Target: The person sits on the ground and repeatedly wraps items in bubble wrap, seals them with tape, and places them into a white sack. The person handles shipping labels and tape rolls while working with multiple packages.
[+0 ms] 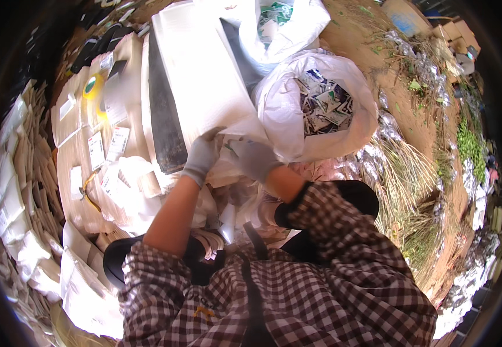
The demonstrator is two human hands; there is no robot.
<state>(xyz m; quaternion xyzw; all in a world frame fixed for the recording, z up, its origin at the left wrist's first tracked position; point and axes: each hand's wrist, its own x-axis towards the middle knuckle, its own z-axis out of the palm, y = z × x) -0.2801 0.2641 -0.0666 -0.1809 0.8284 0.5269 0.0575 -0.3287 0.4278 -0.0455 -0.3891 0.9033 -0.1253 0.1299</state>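
Note:
Both my hands wear pale grey work gloves and meet at the near end of a long white sheet (203, 73), which looks thin, foam or plastic. My left hand (202, 156) pinches its near edge between thumb and fingers. Curled close beside it, my right hand (255, 158) is at the same edge. A small green patch shows at the right fingertips; what it is cannot be made out. Under the sheet lies a black board (164, 117), its left side exposed. Right of my hands, a white woven sack (277, 108) stands with its mouth rolled open, full of small printed packets (327, 104).
A second white sack (294, 43) with green-and-white packets stands farther off. On the wrapped stacks at left lie a yellow tape roll (96, 91), labels (97, 149) and a yellow-handled tool (87, 191). Padded envelopes (14, 195) line the far left. Dry stalks (400, 173) cover ground at right.

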